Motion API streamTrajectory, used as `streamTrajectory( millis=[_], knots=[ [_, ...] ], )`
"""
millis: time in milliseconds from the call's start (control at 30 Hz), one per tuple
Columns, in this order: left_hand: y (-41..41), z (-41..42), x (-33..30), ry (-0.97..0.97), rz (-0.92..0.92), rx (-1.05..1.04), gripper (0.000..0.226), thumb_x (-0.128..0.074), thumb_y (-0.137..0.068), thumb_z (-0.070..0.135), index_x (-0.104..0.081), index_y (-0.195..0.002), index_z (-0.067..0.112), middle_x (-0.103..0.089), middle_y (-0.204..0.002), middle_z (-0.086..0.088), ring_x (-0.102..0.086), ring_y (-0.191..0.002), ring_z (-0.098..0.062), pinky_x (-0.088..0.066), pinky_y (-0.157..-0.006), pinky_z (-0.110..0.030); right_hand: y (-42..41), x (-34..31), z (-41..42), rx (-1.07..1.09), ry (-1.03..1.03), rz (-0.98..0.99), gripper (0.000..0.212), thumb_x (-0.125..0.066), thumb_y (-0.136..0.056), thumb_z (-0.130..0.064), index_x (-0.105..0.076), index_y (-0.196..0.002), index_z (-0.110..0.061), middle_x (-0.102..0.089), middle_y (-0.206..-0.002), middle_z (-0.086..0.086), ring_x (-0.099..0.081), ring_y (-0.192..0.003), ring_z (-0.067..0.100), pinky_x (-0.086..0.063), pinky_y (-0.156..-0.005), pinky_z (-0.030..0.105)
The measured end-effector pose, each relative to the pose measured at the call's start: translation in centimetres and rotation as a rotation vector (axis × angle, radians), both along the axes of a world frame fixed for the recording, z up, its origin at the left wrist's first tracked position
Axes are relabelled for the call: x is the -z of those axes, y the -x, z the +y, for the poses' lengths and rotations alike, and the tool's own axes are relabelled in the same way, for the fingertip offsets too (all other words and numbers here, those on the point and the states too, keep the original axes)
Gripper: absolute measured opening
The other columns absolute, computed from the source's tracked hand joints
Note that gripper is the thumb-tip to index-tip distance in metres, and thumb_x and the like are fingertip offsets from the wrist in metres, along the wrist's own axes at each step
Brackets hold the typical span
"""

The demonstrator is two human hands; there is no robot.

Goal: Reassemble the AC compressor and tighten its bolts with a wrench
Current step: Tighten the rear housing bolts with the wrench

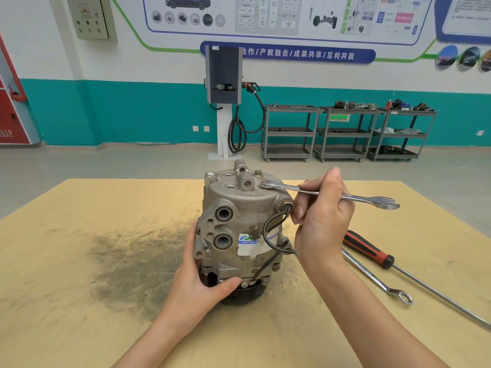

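Observation:
A grey metal AC compressor (233, 216) stands upright on its black pulley in the middle of the wooden table (79, 274). My left hand (202, 282) grips its lower left side near the pulley. My right hand (321, 216) holds a silver combination wrench (358, 199) by the shaft. The wrench's ring end sits on a bolt on the compressor's top right, and its open end points right. A second bolt head (258, 173) shows on top behind it. A black wire loops down the compressor's right side.
A red-and-black screwdriver (372, 252) with a long shaft and a second silver wrench (380, 282) lie on the table to the right. A dark grease smear (132, 261) marks the table on the left. Grey carts (342, 134) and a charger stand by the far wall.

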State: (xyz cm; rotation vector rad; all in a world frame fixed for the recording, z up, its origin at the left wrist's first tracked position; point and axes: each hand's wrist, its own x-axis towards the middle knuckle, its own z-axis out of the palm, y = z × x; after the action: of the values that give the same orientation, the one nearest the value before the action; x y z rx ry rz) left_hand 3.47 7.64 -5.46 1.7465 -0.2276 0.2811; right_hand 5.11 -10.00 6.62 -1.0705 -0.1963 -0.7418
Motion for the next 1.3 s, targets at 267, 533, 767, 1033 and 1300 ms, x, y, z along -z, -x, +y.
streamTrajectory(
  millis=[267, 533, 767, 1033, 1300],
  knots=[
    [-0.2, 0.3, 0.1, -0.003, 0.013, 0.013, 0.11, -0.082, -0.05, 0.057, -0.009, -0.132, 0.065, -0.053, -0.127, 0.039, -0.047, -0.116, 0.022, -0.032, -0.083, 0.008, -0.2, -0.1, -0.2, -0.036, -0.068, 0.062, 0.055, -0.034, -0.101, -0.031, -0.058, -0.051, -0.025, -0.037, -0.036, -0.003, -0.032, -0.033, 0.011, -0.027, -0.039, 0.02],
    [-0.5, 0.6, 0.4, -0.006, -0.001, 0.048, 0.119, -0.082, -0.051, 0.054, -0.015, -0.149, 0.041, -0.05, -0.137, 0.027, -0.048, -0.119, 0.018, -0.034, -0.086, 0.005, -0.8, -0.6, -1.2, -0.138, -0.02, 0.086, 0.065, -0.032, -0.106, -0.031, -0.061, -0.048, -0.024, -0.043, -0.039, 0.0, -0.037, -0.034, 0.014, -0.032, -0.039, 0.02],
    [-0.5, 0.5, 0.5, -0.013, 0.008, 0.034, 0.127, -0.082, -0.05, 0.059, -0.011, -0.153, 0.038, -0.052, -0.137, 0.024, -0.049, -0.118, 0.016, -0.035, -0.085, 0.005, -0.6, -0.7, -1.3, -0.071, 0.06, 0.06, 0.055, -0.038, -0.098, -0.04, -0.062, -0.051, -0.024, -0.044, -0.04, -0.001, -0.038, -0.036, 0.015, -0.033, -0.04, 0.022],
    [-0.4, 0.5, 0.5, -0.021, 0.0, 0.017, 0.126, -0.08, -0.048, 0.061, -0.011, -0.151, 0.041, -0.054, -0.126, 0.038, -0.047, -0.114, 0.023, -0.033, -0.082, 0.007, 0.7, -0.4, -0.7, 0.131, 0.262, -0.126, 0.044, -0.042, -0.1, -0.031, -0.056, -0.065, -0.008, -0.043, -0.044, -0.002, -0.04, -0.039, 0.007, -0.032, -0.041, 0.018],
    [-0.7, 0.5, 0.8, -0.024, -0.008, 0.017, 0.125, -0.08, -0.049, 0.058, -0.011, -0.152, 0.038, -0.053, -0.125, 0.04, -0.049, -0.116, 0.02, -0.034, -0.084, 0.006, 0.5, -0.4, -0.8, 0.12, 0.268, -0.132, 0.043, -0.043, -0.099, -0.031, -0.056, -0.065, -0.007, -0.043, -0.044, -0.007, -0.039, -0.039, 0.007, -0.032, -0.04, 0.018]
  ],
)
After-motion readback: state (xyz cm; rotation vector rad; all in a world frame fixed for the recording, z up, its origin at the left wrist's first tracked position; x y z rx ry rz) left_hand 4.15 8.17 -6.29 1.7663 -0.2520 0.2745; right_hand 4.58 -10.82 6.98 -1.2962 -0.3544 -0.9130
